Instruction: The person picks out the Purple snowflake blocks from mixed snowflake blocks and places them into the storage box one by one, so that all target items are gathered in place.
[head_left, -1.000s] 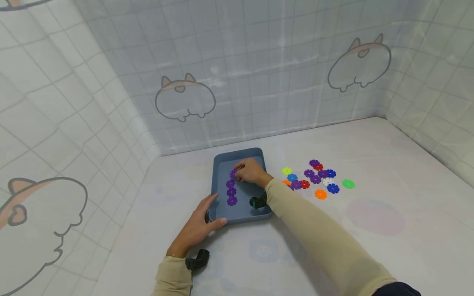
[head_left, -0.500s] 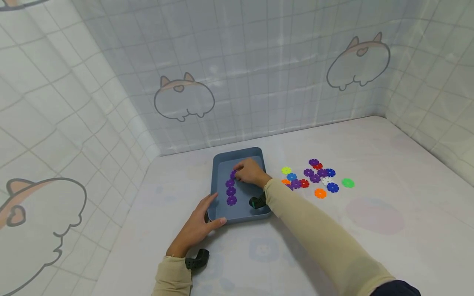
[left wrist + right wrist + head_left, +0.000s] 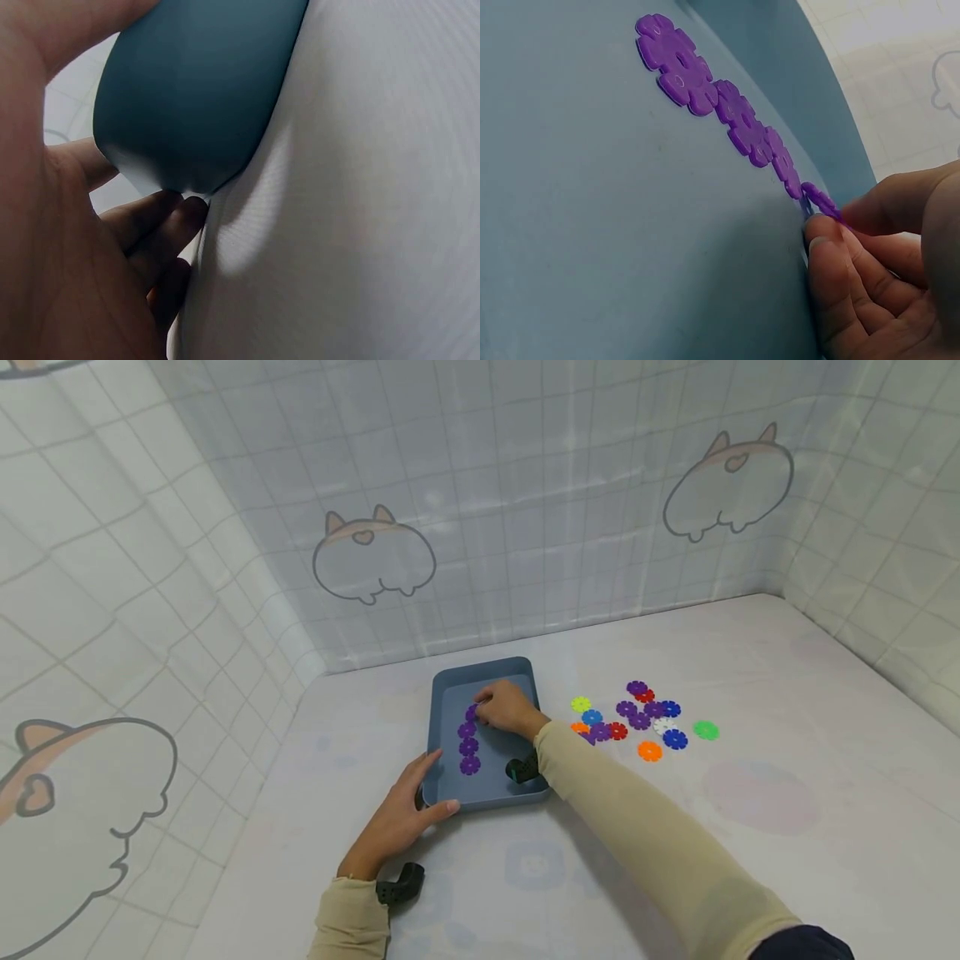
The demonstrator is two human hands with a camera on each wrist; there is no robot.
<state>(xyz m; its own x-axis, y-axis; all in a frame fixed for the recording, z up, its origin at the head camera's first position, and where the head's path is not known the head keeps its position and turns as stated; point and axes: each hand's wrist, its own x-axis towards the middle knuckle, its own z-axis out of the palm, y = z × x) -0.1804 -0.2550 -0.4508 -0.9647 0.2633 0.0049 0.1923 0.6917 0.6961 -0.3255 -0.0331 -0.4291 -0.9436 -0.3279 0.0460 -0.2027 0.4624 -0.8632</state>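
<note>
A blue-grey tray [image 3: 489, 785] lies on the table with a row of purple flower-shaped plastic discs [image 3: 468, 747] along its left part. In the head view my left hand [image 3: 399, 817] holds the tray's near left corner, thumb over the front rim and fingers along the side. The left wrist view has those fingers curled about the tray's outer wall [image 3: 199, 90]. Inside the tray, my right hand [image 3: 510, 708] pinches the farthest purple disc [image 3: 821, 199] between thumb and fingers, at the end of the row. Fingers hide part of this disc.
Right of the tray, loose discs in purple, red, blue, white, yellow and orange [image 3: 649, 751] lie scattered. A green disc [image 3: 706, 730] lies farthest right. Tiled-pattern curtains [image 3: 525, 527] with cartoon drawings enclose the table [image 3: 540, 893] at the back and both sides.
The pinched disc and right hand have shifted very slightly at the far end of the row. The left hand keeps its hold on the tray corner.
</note>
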